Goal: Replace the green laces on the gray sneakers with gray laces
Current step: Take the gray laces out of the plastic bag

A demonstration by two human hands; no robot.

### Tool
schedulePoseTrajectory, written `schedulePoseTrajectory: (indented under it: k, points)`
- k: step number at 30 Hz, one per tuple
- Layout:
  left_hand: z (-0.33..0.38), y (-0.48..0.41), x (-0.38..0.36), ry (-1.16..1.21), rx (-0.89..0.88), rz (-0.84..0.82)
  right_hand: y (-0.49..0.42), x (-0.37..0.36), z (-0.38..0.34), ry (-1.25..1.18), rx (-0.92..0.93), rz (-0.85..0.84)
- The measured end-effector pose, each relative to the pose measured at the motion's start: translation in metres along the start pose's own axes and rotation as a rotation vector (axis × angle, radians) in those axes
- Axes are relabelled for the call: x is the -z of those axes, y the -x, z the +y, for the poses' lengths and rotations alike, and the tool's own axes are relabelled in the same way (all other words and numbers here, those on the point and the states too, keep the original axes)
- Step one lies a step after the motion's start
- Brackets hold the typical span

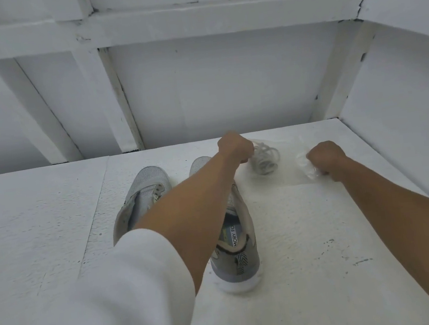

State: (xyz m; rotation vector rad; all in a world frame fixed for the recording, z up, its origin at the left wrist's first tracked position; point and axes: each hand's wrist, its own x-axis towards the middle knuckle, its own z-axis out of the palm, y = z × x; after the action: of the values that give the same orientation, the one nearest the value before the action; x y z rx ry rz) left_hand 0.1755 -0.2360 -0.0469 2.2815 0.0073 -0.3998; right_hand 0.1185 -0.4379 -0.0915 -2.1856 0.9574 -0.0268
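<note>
Two gray sneakers stand side by side on the white table, toes pointing away from me: the left sneaker (142,194) and the right sneaker (238,250), which my left forearm crosses. No laces show on either. A coil of gray laces (265,162) lies inside a clear plastic bag (289,172) beyond the right sneaker. My left hand (234,146) grips the bag's left end next to the coil. My right hand (327,156) pinches the crumpled right end of the bag.
The white table (283,234) meets white wall panels with wooden framing at the back and on the right. Its front right part carries a few dark scuffs (361,262).
</note>
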Motion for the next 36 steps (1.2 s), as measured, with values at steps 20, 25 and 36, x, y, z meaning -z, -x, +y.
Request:
schedulePoseTrajectory:
  k: [20, 25, 36]
  points:
    - [-0.055, 0.13, 0.123, 0.853, -0.07, -0.046, 0.159, 0.047, -0.069, -0.815, 0.331, -0.551]
    - [-0.101, 0.169, 0.134, 0.883, -0.08, 0.004, 0.213, 0.049, -0.081, -0.735, 0.42, -0.629]
    - [-0.14, 0.23, 0.151, 1.136, -0.15, -0.056, 0.259, 0.052, -0.088, -0.72, 0.507, -0.605]
